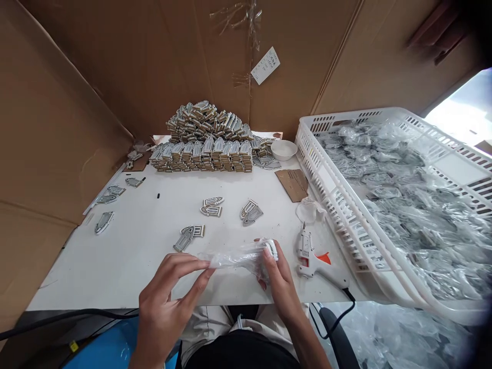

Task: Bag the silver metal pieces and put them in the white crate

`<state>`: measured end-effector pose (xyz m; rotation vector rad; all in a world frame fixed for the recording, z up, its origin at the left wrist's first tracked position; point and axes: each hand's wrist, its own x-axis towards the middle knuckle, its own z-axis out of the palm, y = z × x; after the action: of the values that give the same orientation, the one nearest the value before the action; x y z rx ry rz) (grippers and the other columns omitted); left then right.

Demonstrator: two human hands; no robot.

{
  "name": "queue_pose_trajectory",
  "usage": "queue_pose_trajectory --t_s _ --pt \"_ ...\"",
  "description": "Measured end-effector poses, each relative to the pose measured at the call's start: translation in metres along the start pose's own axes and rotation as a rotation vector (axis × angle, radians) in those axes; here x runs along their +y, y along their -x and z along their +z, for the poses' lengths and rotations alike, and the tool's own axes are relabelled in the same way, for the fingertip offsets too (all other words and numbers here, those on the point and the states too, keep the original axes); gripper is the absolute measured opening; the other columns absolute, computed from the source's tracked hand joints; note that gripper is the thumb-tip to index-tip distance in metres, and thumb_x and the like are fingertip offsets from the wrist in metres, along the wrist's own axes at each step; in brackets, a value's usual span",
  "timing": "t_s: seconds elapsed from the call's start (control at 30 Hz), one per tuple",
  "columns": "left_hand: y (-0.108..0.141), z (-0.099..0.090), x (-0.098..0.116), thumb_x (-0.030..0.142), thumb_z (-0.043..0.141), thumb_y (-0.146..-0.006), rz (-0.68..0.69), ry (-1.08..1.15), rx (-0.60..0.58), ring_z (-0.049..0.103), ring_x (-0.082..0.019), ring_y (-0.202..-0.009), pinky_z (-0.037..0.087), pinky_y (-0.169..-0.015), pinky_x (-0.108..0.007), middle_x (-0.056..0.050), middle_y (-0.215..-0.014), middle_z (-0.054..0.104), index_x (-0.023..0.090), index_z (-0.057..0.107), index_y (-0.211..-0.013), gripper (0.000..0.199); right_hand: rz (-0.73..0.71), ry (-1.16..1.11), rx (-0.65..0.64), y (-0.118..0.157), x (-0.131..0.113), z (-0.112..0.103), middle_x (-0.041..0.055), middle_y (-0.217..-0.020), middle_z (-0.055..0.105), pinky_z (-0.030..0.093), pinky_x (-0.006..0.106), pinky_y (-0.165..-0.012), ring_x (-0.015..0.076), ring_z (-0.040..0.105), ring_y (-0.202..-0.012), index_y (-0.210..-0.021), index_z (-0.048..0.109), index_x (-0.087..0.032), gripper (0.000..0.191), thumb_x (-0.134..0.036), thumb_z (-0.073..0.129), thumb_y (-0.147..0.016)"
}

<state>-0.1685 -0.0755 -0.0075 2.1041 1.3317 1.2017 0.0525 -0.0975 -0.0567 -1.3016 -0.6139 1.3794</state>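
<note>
Near the front edge of the white table, my right hand (pixel 279 271) grips the filled end of a clear plastic bag (pixel 234 258), with white pieces showing inside it. My left hand (pixel 172 287) pinches the bag's loose end between thumb and fingertips, so it stretches flat between both hands. Just beyond lie small groups of arch-shaped white and gold pieces: one pair (pixel 188 236) near my left hand, another pair (pixel 211 206) in the middle, a third (pixel 251 212) farther right. A white hot glue gun (pixel 311 256) with an orange trigger lies right of my right hand.
Stacked arch-shaped pieces (pixel 203 154) form a long pile at the back, beside a white bowl (pixel 284 149). A large white plastic basket (pixel 326 189) with many bagged pieces stands at right. Cardboard walls (pixel 154 61) enclose the table. The glue gun's black cord (pixel 348 312) hangs off the front.
</note>
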Motion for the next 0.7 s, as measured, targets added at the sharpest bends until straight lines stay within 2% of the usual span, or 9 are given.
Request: queue_pose_trajectory --t_s 0.1,0.23,0.33,0.43,0.57,0.63,0.7 --pt "0.001 0.004 0.005 0.016 0.08 -0.096 0.001 0.037 0.026 0.075 -0.023 -0.107 0.064 -0.084 -0.034 -0.002 -0.107 0.079 0.033 0.082 -0.112 0.024 0.044 -0.046 0.074 -0.001 0.005 0.003 0.0009 -0.088 0.053 0.046 0.022 -0.057 0.0128 0.047 -0.07 -0.114 0.065 -0.025 0.058 -0.08 0.062 -0.098" --pt "0.002 0.01 0.012 0.027 0.081 -0.098 -0.149 0.109 0.074 0.078 -0.024 -0.105 0.069 -0.085 -0.033 -0.004 -0.104 0.081 0.028 0.081 -0.109 0.011 0.107 -0.086 0.121 -0.007 0.017 -0.002 0.0028 -0.094 0.06 0.052 0.025 -0.06 0.0135 0.049 -0.071 -0.127 0.065 -0.027 0.068 -0.085 0.067 -0.093" --pt "0.006 0.015 0.012 0.037 0.085 -0.094 -0.202 0.125 0.055 0.08 -0.024 -0.1 0.071 -0.09 -0.034 -0.004 -0.102 0.08 0.027 0.079 -0.114 0.023 0.096 -0.068 0.066 -0.012 0.022 -0.006 0.0042 -0.102 0.062 0.053 0.026 -0.061 0.0132 0.049 -0.07 -0.135 0.063 -0.027 0.073 -0.087 0.065 -0.093" --pt "0.011 0.022 0.01 0.043 0.09 -0.089 -0.263 0.111 0.039 0.081 -0.025 -0.101 0.071 -0.092 -0.035 -0.006 -0.108 0.081 0.026 0.075 -0.122 0.04 0.039 -0.041 0.008 -0.013 0.02 -0.008 0.0023 -0.095 0.06 0.052 0.025 -0.063 0.0123 0.048 -0.068 -0.132 0.064 -0.025 0.067 -0.083 0.059 -0.099" --pt "0.015 0.031 0.01 0.045 0.087 -0.092 -0.357 0.164 0.059 0.081 -0.025 -0.109 0.07 -0.097 -0.036 -0.009 -0.12 0.08 0.026 0.062 -0.148 0.064 -0.023 -0.031 -0.082 -0.011 0.017 -0.008 0.0012 -0.085 0.06 0.05 0.026 -0.061 0.0131 0.05 -0.066 -0.134 0.065 -0.024 0.066 -0.082 0.052 -0.104" --pt "0.015 0.033 0.013 0.045 0.083 -0.096 -0.416 0.196 0.056 0.08 -0.024 -0.11 0.068 -0.097 -0.034 -0.008 -0.121 0.08 0.027 0.059 -0.152 0.064 -0.034 -0.016 -0.122 -0.011 0.018 -0.008 0.0022 -0.086 0.063 0.051 0.026 -0.061 0.0139 0.053 -0.066 -0.136 0.066 -0.023 0.069 -0.083 0.051 -0.103" --pt "0.013 0.033 0.018 0.045 0.079 -0.099 -0.478 0.25 0.057 0.08 -0.024 -0.111 0.066 -0.1 -0.035 -0.008 -0.115 0.082 0.027 0.058 -0.153 0.061 -0.045 -0.012 -0.061 -0.011 0.018 -0.007 0.0048 -0.094 0.068 0.053 0.025 -0.063 0.0152 0.059 -0.074 -0.133 0.069 -0.023 0.07 -0.084 0.055 -0.101"
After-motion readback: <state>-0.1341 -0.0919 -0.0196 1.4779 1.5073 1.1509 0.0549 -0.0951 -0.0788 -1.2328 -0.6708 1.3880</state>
